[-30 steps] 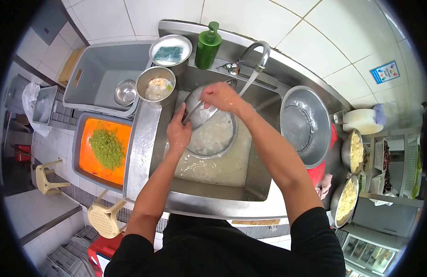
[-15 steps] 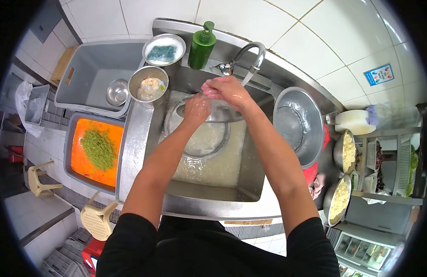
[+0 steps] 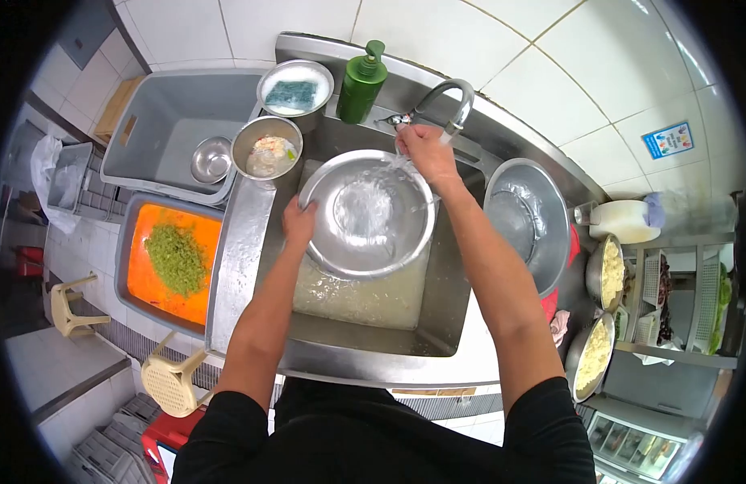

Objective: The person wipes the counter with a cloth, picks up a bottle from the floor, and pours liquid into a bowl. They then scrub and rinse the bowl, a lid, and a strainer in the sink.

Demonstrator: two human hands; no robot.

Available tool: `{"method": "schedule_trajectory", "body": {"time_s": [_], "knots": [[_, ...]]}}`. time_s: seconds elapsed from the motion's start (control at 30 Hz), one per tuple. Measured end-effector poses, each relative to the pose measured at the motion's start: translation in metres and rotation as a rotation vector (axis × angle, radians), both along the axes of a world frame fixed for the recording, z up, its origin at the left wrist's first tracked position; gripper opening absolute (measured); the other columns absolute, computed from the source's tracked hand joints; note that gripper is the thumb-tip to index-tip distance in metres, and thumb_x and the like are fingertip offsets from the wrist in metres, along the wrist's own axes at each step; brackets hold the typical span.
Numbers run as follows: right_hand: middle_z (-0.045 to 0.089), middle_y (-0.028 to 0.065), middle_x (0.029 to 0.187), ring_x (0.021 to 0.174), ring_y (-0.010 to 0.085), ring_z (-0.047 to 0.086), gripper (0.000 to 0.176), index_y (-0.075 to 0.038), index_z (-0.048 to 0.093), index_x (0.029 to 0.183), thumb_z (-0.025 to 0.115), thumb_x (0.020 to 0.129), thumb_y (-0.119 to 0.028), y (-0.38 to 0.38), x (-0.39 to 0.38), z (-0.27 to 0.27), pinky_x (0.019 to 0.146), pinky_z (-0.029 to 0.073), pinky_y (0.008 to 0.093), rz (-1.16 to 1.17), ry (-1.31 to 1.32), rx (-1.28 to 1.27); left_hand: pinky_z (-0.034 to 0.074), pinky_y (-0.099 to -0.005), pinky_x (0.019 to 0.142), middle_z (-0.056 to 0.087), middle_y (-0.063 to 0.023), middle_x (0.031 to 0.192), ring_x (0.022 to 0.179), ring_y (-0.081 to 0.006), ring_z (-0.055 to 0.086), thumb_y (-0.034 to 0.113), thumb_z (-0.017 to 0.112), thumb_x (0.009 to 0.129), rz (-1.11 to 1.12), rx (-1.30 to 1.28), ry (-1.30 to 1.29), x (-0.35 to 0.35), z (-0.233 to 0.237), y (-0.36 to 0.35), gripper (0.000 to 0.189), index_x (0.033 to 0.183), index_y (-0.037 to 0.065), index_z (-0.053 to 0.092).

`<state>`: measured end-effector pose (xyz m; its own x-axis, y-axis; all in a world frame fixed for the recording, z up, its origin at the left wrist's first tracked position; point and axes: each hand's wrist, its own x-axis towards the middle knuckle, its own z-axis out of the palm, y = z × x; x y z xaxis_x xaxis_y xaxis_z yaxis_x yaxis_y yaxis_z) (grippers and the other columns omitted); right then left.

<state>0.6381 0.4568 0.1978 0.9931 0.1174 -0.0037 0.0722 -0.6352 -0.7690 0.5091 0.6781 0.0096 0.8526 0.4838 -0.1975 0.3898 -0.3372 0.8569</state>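
Observation:
A wide steel bowl (image 3: 365, 262) is held over the sink (image 3: 437, 319), with clear water splashing inside it. My left hand (image 3: 300, 222) is closed on its left rim, the fingers hidden underneath. Just below the spout of the faucet (image 3: 461, 109), my right hand (image 3: 428, 152) has its fingers curled together above the bowl's upper right rim. Water runs past this hand into the bowl; whether its fingers hold anything cannot be made out. Cloudy water (image 3: 357, 302) covers the sink bottom.
A green pump bottle (image 3: 361, 85), a bowl with suds and a sponge (image 3: 292, 93), and a bowl of food scraps (image 3: 268, 153) line the sink's upper left. A large metal basin (image 3: 510, 242) stands right. Grey tubs (image 3: 171, 133) sit left; bowls of pale food (image 3: 592, 359) far right.
My hands were together under the tap; now they are apart. The bowl has come up from lower in the sink, gripped by my left hand. My right hand has moved closer to the faucet.

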Motion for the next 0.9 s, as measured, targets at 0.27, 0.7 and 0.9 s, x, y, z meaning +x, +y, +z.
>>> {"method": "schedule_trajectory", "body": {"time_s": [0.27, 0.7, 0.9], "knots": [[0.068, 0.0071, 0.075, 0.067, 0.0141, 0.065, 0.029, 0.001, 0.07, 0.083, 0.056, 0.093, -0.023, -0.02, -0.02, 0.048, 0.067, 0.055, 0.0249, 0.422, 0.808, 0.083, 0.053, -0.0411, 0.084, 0.063, -0.0124, 0.111, 0.099, -0.0265, 0.062, 0.0, 0.063, 0.081, 0.051, -1.164, 0.173, -0.059, -0.085, -0.02, 0.05, 0.128, 0.007, 0.047], [0.065, 0.0082, 0.072, 0.061, 0.0154, 0.062, 0.033, 0.002, 0.064, 0.082, 0.056, 0.096, -0.026, -0.009, -0.026, 0.045, 0.061, 0.054, 0.0282, 0.174, 0.515, 0.339, 0.058, -0.0415, 0.077, 0.063, -0.011, 0.098, 0.082, -0.0269, 0.063, 0.001, 0.064, 0.078, 0.033, -1.397, 0.334, -0.053, -0.109, -0.047, 0.036, 0.112, 0.003, 0.053], [0.069, 0.0113, 0.083, 0.084, 0.0159, 0.066, 0.036, 0.008, 0.063, 0.106, 0.053, 0.098, -0.026, -0.003, -0.029, 0.024, 0.076, 0.054, 0.0289, 0.099, 0.471, 0.502, 0.054, -0.0378, 0.079, 0.068, -0.0117, 0.097, 0.086, -0.0271, 0.066, 0.007, 0.064, 0.073, -0.092, -0.663, 0.032, -0.005, -0.042, -0.041, 0.037, 0.109, 0.002, 0.06]]}}
